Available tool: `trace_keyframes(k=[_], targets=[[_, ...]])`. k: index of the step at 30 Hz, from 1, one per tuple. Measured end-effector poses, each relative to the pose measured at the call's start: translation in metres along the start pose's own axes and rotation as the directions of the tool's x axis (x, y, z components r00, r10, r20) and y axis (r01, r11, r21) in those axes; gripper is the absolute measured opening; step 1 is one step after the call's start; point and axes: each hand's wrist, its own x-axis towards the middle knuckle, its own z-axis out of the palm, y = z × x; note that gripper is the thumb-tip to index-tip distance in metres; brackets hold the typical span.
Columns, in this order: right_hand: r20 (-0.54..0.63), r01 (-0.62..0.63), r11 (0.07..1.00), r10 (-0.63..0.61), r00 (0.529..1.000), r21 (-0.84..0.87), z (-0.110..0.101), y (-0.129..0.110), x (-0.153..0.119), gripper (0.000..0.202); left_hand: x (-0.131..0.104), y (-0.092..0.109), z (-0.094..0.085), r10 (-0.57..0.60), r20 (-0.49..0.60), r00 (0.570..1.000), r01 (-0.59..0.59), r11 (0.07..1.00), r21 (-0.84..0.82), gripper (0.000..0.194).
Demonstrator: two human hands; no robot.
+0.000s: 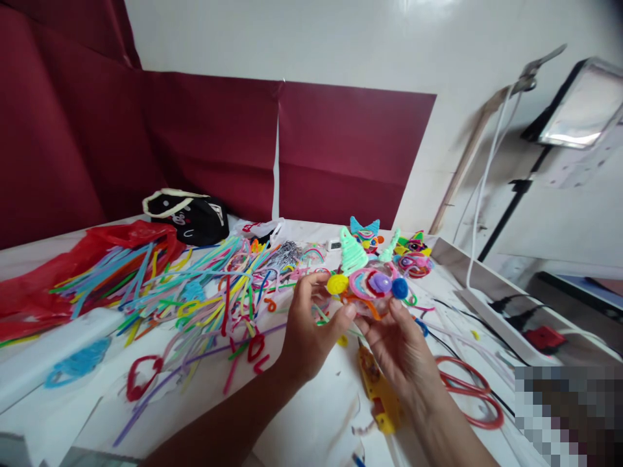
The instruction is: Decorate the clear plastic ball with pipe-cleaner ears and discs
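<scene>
Both hands hold up a pipe-cleaner figure [363, 282] above the table. It has pale green pointed pieces on top, a yellow coil at one side, a blue coil at the other, and a purple knob over pink loops. My left hand [311, 324] grips its left side, thumb at the lower edge. My right hand [399, 344] supports it from below and the right, fingers closed around it. Partly behind my right wrist lies a yellow glue gun [377, 389]. Red-handled scissors [472, 392] rest right of that wrist.
Loose pipe cleaners [204, 285] spread across the left, some on a red plastic bag [34, 279]. A black pouch [195, 217] stands behind. Other finished figures [365, 230] sit at the back. A power strip [506, 327] with cords lies right, near a lamp [584, 104].
</scene>
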Motion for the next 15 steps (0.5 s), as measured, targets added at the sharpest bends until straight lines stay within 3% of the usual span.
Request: trace_keyframes(k=[5,15], targets=[[-0.017,0.013,1.0,-0.013,1.0,0.01,-0.001,0.004,-0.001,0.021,0.0,-0.007,0.003,-0.088,0.069,0.994,0.098,0.982,-0.16,0.064],[0.019,0.03,0.998,-0.029,0.999,-0.061,-0.005,0.019,-0.001,0.023,-0.003,-0.026,0.011,-0.101,0.205,0.973,0.172,0.916,-0.362,0.059]])
